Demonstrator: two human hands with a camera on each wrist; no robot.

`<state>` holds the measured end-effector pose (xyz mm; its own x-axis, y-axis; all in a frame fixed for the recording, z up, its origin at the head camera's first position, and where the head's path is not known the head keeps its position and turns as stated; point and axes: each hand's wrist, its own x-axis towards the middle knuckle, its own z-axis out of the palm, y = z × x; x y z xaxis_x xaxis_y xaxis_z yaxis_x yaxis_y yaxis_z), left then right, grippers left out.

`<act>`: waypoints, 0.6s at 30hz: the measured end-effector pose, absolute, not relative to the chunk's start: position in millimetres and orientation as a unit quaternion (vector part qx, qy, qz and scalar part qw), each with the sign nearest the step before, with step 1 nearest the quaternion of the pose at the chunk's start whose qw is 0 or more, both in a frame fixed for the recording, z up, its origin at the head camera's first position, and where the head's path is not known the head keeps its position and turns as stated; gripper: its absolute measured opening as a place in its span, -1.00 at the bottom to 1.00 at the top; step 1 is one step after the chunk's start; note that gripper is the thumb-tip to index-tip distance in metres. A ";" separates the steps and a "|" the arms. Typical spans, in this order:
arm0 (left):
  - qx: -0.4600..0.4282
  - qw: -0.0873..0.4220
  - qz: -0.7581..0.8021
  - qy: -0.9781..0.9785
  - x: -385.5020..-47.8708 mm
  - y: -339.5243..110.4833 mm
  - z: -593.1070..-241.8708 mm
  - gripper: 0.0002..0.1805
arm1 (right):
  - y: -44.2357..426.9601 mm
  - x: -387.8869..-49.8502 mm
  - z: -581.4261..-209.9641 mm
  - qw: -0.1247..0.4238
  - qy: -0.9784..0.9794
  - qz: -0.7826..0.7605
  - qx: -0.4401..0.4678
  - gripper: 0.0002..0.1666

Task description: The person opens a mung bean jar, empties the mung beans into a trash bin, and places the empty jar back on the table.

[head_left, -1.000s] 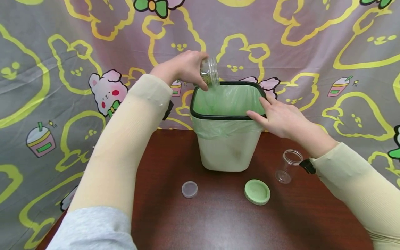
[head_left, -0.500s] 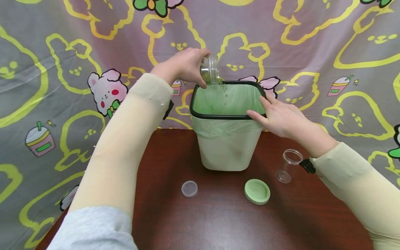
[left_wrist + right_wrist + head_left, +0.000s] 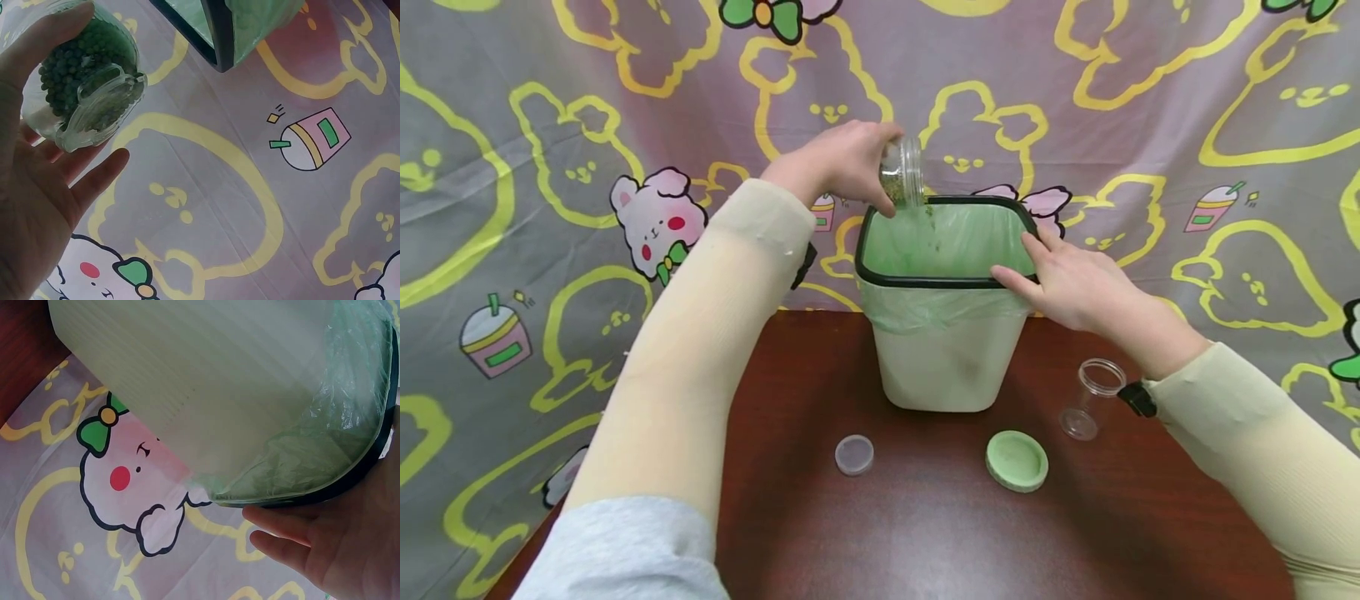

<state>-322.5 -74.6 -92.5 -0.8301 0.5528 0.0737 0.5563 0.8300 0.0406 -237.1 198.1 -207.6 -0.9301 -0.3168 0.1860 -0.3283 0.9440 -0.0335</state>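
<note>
My left hand [image 3: 850, 162] grips a clear jar [image 3: 912, 171], tipped on its side with its mouth over the left part of a trash bin [image 3: 953, 358]. Small round green beans [image 3: 78, 65] lie in the jar, and a few are falling from its mouth. A pale green bag [image 3: 955, 237] lines the bin and hangs over its outside. At the bin's near right corner, my right hand [image 3: 1075, 279] holds the black rim [image 3: 350, 475], thumb on the front edge and fingers along the side. The bin's bottom is hidden.
On the dark red-brown table [image 3: 917, 542], a small clear cap [image 3: 854, 455] lies front left. A green lid [image 3: 1017, 460] lies in front of the bin. Another clear jar [image 3: 1092, 400] stands upright near my right wrist. A patterned curtain [image 3: 700, 50] hangs close behind the bin.
The jar rose slightly and dropped back, while beans began to spill from its mouth into the bin. My right hand has stayed on the rim.
</note>
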 end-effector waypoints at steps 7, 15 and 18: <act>-0.289 0.029 -0.026 -0.957 -322.1 -74.7 -92.9 0.13 | 198.3 -237.9 -208.5 0.088 -0.982 0.030 0.162 0.12; -0.305 0.078 -0.051 -0.948 -321.1 -75.8 -89.1 0.13 | 198.2 -238.4 -208.3 0.085 -0.982 0.029 0.164 0.12; -0.314 0.075 -0.045 -0.945 -321.3 -72.9 -89.6 0.12 | 199.2 -238.3 -209.2 0.083 -0.983 0.029 0.159 0.13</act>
